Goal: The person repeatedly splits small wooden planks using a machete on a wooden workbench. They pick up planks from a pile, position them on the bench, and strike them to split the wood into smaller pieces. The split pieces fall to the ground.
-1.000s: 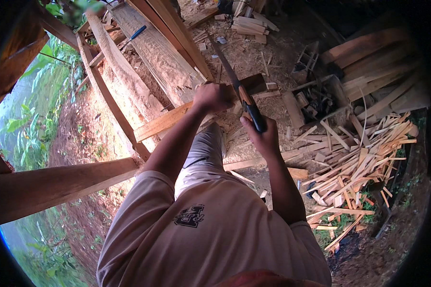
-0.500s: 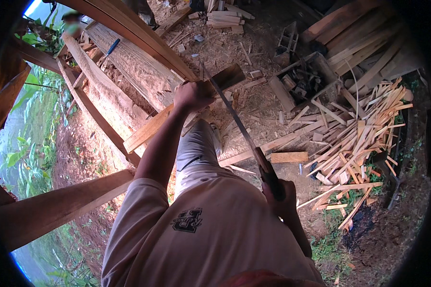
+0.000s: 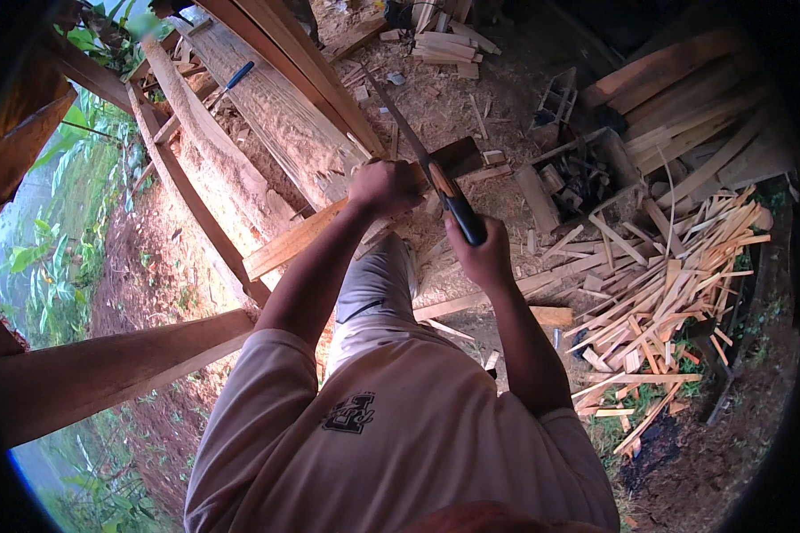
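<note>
A handsaw (image 3: 411, 138) with a dark handle is in my right hand (image 3: 482, 253), its fingers closed round the grip. The narrow blade points up and to the left, away from me, and crosses a wooden board (image 3: 293, 238). My left hand (image 3: 384, 188) presses on that board and closes over it, just left of the blade. The board slants from lower left to upper right, and its far end (image 3: 460, 157) sticks out past the saw. Under it shows my leg in grey trousers (image 3: 373, 284). Where the teeth meet the wood is too small to make out.
Long planks (image 3: 284, 62) and a sawdust-covered beam (image 3: 258, 102) lie ahead to the left, with a blue-handled tool (image 3: 238, 75) on it. A wooden box (image 3: 587, 173) stands at right, beside a heap of offcuts (image 3: 667, 293). A thick timber (image 3: 116, 369) juts in from the left.
My right hand has pushed the saw forward and up, so its handle is now close to the board. The left hand stays on the board; the whole view has shifted slightly.
</note>
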Demonstrator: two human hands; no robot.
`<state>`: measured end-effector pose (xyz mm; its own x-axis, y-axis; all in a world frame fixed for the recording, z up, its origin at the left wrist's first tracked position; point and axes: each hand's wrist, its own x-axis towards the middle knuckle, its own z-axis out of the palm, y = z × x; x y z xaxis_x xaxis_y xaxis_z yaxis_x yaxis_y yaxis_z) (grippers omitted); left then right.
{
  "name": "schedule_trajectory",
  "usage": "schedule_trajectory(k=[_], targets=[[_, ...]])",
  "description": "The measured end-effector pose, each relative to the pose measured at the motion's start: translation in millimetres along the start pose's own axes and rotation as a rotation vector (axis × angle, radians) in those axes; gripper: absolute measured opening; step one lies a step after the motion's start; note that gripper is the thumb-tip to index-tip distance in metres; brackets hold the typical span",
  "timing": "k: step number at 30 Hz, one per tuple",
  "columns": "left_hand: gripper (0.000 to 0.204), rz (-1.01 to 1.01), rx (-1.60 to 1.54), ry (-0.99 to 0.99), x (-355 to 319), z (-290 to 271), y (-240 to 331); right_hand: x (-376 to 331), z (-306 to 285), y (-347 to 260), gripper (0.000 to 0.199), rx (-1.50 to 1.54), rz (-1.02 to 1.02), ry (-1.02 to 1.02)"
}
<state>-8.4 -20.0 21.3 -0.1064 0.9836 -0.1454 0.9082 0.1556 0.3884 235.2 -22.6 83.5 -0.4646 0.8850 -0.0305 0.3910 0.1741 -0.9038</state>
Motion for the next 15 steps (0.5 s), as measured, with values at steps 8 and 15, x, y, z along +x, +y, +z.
schedule_trajectory(k=[8,15], targets=[[0.043,-0.123,0.008,-0.064,-5.2,-18.8,17.3,-57.7,-12.3,30.3,0.034,0.07,0.069,0.063],[0.045,-0.108,0.007,-0.068,-10.0,-25.1,17.9,-198.9,-80.9,22.5,0.031,-0.105,0.214,-0.038]])
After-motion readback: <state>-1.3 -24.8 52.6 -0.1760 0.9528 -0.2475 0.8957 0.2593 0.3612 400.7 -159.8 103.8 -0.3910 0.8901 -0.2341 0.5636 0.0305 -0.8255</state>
